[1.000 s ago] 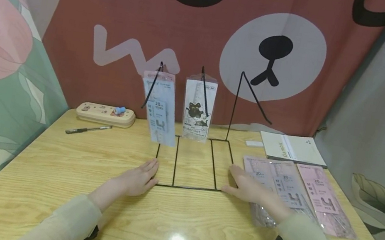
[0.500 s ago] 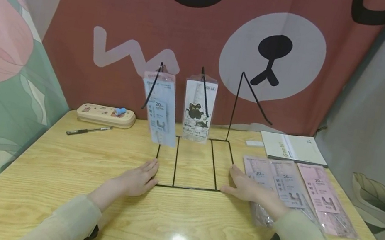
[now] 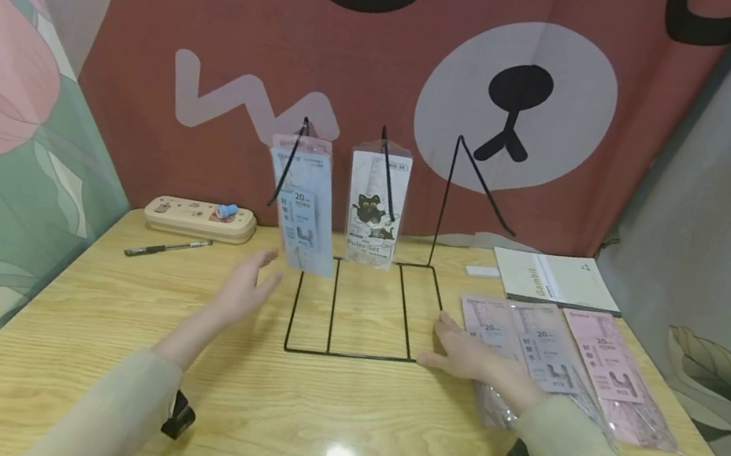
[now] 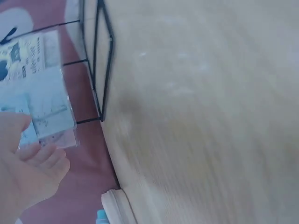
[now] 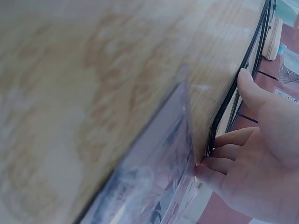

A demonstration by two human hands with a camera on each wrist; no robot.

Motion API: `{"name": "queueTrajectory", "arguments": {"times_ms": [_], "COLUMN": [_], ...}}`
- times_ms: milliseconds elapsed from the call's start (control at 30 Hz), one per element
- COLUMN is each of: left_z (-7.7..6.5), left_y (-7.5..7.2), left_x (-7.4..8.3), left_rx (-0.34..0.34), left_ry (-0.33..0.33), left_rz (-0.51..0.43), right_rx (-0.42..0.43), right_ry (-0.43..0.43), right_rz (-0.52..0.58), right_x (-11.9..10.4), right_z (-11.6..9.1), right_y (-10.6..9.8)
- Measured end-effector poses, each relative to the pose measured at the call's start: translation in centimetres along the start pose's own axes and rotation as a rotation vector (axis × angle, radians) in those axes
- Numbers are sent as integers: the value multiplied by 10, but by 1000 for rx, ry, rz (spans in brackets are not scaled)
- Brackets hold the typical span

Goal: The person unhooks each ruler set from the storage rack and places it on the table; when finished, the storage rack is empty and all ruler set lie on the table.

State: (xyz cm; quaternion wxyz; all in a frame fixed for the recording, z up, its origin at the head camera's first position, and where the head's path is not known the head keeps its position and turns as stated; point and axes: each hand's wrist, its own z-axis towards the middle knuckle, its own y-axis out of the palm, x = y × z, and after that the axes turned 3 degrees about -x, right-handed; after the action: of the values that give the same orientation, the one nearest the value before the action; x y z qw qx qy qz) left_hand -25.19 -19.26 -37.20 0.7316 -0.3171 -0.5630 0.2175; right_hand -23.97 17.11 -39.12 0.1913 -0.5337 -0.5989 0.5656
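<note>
The black wire rack stands on the worktop. From its left hook hangs a blue pack, slightly tilted, with a pink edge showing above it; from its middle hook hangs a white pack with a black cat. The left hand is just left of the rack, near the blue pack, fingers spread and holding nothing. The right hand rests against the rack's front right corner, thumb and fingers apart and relaxed. Right of the rack lie two mauve packs and a pink pack; behind them, a white block and a notebook. Left of the rack are a pen and a pencil case. A red curtain hangs behind the rack.
</note>
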Motion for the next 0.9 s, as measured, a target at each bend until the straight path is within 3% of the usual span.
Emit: {"name": "queueTrajectory", "arguments": {"times_ms": [133,400,500,733,900], "left_z": [14,37,40,37,25], "left_y": [-2,7,9,17,20], "left_x": [0,-2,-2,-2,1], "left_rx": [73,26,16,10,57], "left_ry": [-77,-227,-260,-175,-172], "left_rz": [-128,-404,-446,-358,-412], "right_rx": [-12,-4,-10,-7,-6], "right_ry": [8,15,19,30,41], "right_rz": [4,7,9,10,4], "right_x": [0,1,0,0,2], "right_z": [0,1,2,2,2], "right_y": [0,3,3,2,2]}}
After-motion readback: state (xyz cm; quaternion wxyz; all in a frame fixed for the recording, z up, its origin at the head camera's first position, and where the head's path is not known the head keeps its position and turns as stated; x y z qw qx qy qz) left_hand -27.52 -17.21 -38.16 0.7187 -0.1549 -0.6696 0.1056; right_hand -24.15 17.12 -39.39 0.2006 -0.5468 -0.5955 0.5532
